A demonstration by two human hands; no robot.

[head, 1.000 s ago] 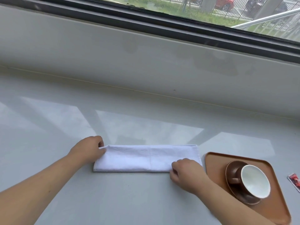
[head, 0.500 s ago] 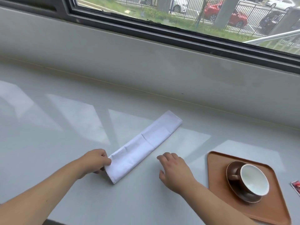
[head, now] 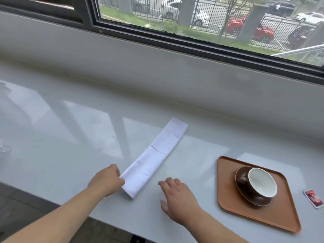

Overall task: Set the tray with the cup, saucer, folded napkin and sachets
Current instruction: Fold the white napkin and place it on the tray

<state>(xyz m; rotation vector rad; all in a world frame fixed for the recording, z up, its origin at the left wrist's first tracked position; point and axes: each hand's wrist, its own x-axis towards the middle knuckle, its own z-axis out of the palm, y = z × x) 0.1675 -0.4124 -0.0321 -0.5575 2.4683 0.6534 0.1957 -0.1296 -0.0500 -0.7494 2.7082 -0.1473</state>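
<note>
A white napkin (head: pixel 155 157), folded into a long strip, lies on the pale counter and points away to the upper right. My left hand (head: pixel 107 180) pinches its near end. My right hand (head: pixel 177 195) hovers flat with fingers spread, just right of the napkin and not touching it. On the right, an orange-brown tray (head: pixel 228 199) carries a brown saucer (head: pixel 245 195) with a brown cup (head: pixel 261 183), white inside, tilted toward me. A red and white sachet (head: pixel 313 199) lies on the counter right of the tray.
The counter (head: pixel 70 146) runs along a low grey wall under a dark-framed window (head: pixel 192 37). Its front edge crosses the lower left, with dark floor below. Something shiny and clear (head: pixel 4 149) shows at the far left edge.
The napkin has swung from lying crosswise to pointing diagonally away. My right hand let go of its right end and now hovers open beside it. My left hand still holds the near end.
</note>
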